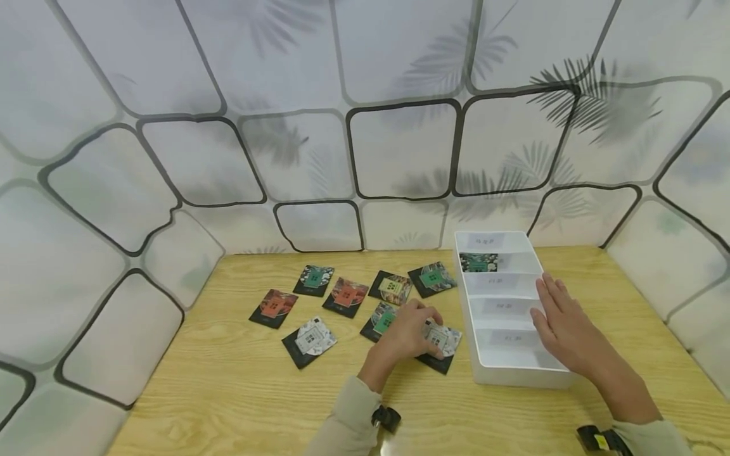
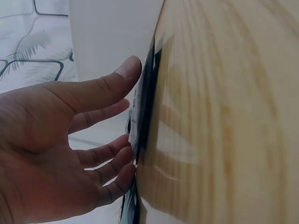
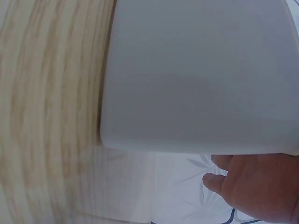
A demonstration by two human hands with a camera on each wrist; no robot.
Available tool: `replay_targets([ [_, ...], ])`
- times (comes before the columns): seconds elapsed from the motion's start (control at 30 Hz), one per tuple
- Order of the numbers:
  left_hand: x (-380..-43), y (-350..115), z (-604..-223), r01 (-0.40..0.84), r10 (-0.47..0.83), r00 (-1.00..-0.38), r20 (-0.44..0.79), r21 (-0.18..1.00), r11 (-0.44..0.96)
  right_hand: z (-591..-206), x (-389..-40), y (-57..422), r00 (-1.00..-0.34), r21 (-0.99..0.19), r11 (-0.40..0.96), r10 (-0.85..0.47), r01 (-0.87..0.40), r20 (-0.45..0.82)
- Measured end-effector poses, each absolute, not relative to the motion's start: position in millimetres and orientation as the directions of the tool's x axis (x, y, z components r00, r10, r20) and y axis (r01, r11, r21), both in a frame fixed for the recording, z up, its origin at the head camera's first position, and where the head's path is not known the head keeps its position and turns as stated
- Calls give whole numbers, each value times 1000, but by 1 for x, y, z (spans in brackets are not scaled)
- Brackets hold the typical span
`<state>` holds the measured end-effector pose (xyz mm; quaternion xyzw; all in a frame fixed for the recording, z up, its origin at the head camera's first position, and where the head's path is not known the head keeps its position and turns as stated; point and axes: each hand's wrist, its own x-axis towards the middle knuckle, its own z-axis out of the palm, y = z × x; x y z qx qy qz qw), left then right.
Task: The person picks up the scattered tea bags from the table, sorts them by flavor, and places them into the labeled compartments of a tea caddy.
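My left hand (image 1: pixel 407 329) is over a white-and-black square packet (image 1: pixel 447 342) lying flat on the table beside the box. In the left wrist view, the thumb and curved, spread fingers of the left hand (image 2: pixel 79 140) come right up to that packet (image 2: pixel 135 109). Partly covered by this hand is a green-labelled packet (image 1: pixel 381 318). On the right, my right hand (image 1: pixel 570 329) rests at the right rim of a white divided box (image 1: pixel 521 378), fingers fairly straight. Inside the box, a dark packet with a green label (image 1: pixel 479 262) lies in the second compartment from the back.
Spread left of the box are more flat packets: red ones (image 1: pixel 275 308) (image 1: pixel 345 296), a yellow-labelled one (image 1: pixel 391 287), green ones (image 1: pixel 313 280) (image 1: pixel 431 278) and another white one (image 1: pixel 310 341). Patterned white walls (image 1: pixel 399 152) enclose the wooden table (image 1: pixel 228 392) at the back and sides.
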<state>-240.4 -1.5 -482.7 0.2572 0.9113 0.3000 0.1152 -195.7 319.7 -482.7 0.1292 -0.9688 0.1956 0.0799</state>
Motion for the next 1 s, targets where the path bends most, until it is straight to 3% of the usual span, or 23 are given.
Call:
replay_targets([
  [0.27, -239, 0, -485, 409, 539, -842, -31, 614, 675, -483, -195, 320, -951, -350, 891, -221, -288, 217],
  [0.53, -243, 1, -489, 336, 519, -853, -47, 712, 617, -482, -194, 321, -949, -354, 889, -221, -291, 224],
  [1.0, -250, -10, -487, 319, 466, -883, 65, 810, 492, -482, -193, 320, -955, -364, 889, -215, -277, 203],
])
